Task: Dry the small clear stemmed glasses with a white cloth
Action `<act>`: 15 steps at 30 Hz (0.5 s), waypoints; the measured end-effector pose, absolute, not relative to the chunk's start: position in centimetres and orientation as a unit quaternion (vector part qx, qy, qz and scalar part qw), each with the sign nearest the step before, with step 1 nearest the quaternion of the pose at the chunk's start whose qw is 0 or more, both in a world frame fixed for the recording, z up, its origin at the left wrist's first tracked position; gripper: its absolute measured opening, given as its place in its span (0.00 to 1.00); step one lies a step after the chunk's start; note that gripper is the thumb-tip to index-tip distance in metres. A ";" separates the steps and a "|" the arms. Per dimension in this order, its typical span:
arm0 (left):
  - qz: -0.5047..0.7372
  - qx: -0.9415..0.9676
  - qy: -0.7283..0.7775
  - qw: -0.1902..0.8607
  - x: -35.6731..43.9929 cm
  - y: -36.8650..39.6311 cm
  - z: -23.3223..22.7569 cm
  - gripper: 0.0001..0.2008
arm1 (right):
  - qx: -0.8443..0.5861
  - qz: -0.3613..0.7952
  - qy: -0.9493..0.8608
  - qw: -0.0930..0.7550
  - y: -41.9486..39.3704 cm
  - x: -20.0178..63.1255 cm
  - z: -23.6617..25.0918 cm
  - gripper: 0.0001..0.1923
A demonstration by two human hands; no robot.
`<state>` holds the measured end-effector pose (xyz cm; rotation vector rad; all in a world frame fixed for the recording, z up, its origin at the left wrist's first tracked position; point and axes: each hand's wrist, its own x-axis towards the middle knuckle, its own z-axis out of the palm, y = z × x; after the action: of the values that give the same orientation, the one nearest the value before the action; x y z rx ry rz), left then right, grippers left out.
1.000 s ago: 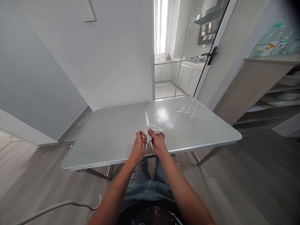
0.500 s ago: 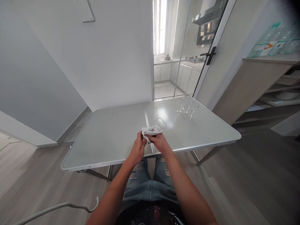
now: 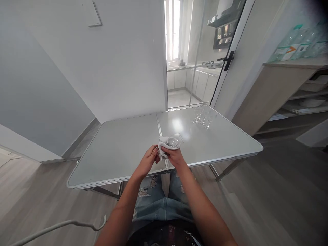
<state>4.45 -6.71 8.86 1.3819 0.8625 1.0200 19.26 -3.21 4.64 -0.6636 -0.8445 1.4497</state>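
Note:
Over the table's near middle, a clear drinking glass point(image 3: 173, 142) lies tilted on its side, partly wrapped in a white cloth point(image 3: 162, 143). My right hand point(image 3: 174, 155) is closed around the cloth and the glass from the right. At the left end, my left hand point(image 3: 150, 156) has its fingers closed on the glass's narrow end, which is mostly hidden by fingers and cloth. Just beyond the glass, a clear square-edged piece point(image 3: 180, 137) shows in part; whether it lies on the table I cannot tell.
Several clear glasses point(image 3: 203, 118) stand together at the back right of the grey folding table point(image 3: 123, 147). A seam runs across its middle. Behind it are a white wall and a glass door point(image 3: 194, 78). Plastic bottles point(image 3: 289, 46) stand on a wooden shelf point(image 3: 284, 78) at right.
The glass and cloth have turned in my hands, showing more of the round bowl. My left hand has shifted slightly left, toward the glass's narrow end.

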 end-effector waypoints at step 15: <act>0.430 0.673 0.430 0.421 5.2 -8.5 8.7 0.23 | -0.289 0.572 -0.320 0.698 -3.6 18.5 4.3 0.17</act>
<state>5.19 -8.48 8.74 1.6863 1.0763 1.0780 18.55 -3.58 4.34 -0.6438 -0.7138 1.2742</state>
